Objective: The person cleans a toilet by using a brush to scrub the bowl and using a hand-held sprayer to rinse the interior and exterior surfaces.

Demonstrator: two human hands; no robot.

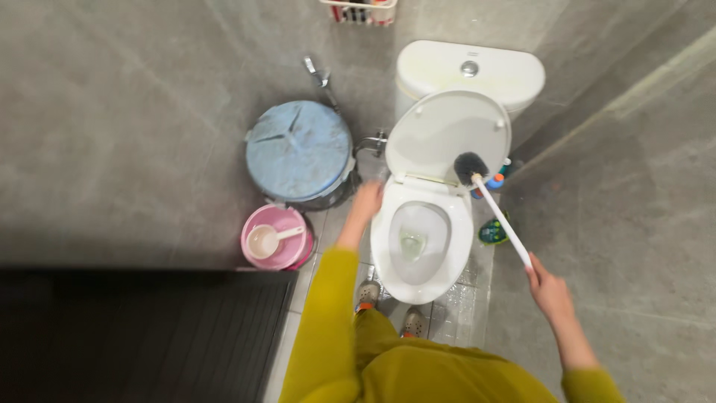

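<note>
My right hand (548, 287) holds the white handle of the toilet brush (471, 167), its head at two o'clock of the toilet bowl (418, 242). My left hand (367, 201), fingers blurred, I cannot tell, touches the rim at ten o'clock. I should lower the bristles slowly, avoiding splashes.

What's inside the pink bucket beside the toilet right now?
A pale scoop with its handle pointing right lies in the pink bucket. Whatever sits beneath the scoop is hidden.

Left arm in a yellow sleeve stretches toward twelve o'clock, its left hand (368, 200) blurred, fingers apparently loosely spread; right arm angles out toward two o'clock, right hand (548, 287) closed in a grip
</note>
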